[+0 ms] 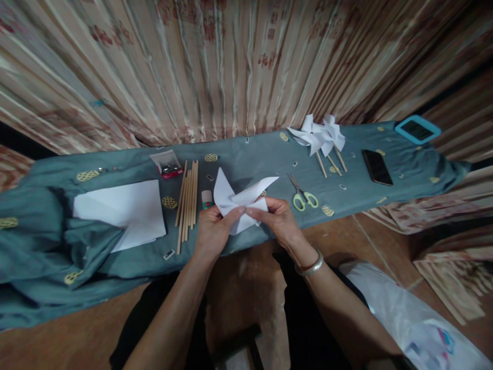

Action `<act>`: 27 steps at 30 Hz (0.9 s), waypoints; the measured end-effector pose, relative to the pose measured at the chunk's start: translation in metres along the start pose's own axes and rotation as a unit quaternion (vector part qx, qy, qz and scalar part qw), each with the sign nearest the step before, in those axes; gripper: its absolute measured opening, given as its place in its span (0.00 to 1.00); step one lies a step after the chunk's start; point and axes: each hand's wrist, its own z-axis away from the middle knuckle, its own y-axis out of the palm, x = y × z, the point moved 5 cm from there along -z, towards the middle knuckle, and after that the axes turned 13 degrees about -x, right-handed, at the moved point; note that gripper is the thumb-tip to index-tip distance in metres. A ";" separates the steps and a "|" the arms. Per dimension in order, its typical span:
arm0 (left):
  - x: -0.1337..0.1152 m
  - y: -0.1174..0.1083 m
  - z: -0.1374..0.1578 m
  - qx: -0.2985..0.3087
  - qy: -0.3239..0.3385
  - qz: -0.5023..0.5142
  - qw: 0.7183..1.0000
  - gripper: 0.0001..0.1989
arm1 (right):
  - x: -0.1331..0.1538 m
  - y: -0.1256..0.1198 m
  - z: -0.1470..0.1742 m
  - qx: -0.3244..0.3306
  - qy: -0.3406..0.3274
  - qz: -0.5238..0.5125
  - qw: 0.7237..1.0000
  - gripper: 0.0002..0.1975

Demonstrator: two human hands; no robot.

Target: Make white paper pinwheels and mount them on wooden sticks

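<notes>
Above the near edge of the blue-green cloth (246, 159), between the wooden sticks (188, 203) and the scissors (302, 199), a folded white paper (246, 197) is held in both hands. Its gathered middle is pinched by the left hand (214, 229) and the right hand (283, 220), thumb tips nearly meeting (how the fingers are set underneath cannot be told). Very light, springy and easily creased, it would probably be gripped best at that layered centre, its thin points being left unpressed. Plain white surfaces are shown: one pointed blade is raised at left, another is curled out rightward, and a flap is spread below the thumbs.
</notes>
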 end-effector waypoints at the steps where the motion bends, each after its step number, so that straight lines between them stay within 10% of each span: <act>1: 0.000 0.000 0.000 0.001 0.002 -0.003 1.000 0.14 | -0.001 0.000 0.000 0.000 -0.001 0.001 1.000 0.12; 27: -0.004 0.003 -0.002 -0.043 0.004 -0.012 0.999 0.17 | 0.006 -0.004 -0.004 0.021 -0.005 0.026 0.999 0.17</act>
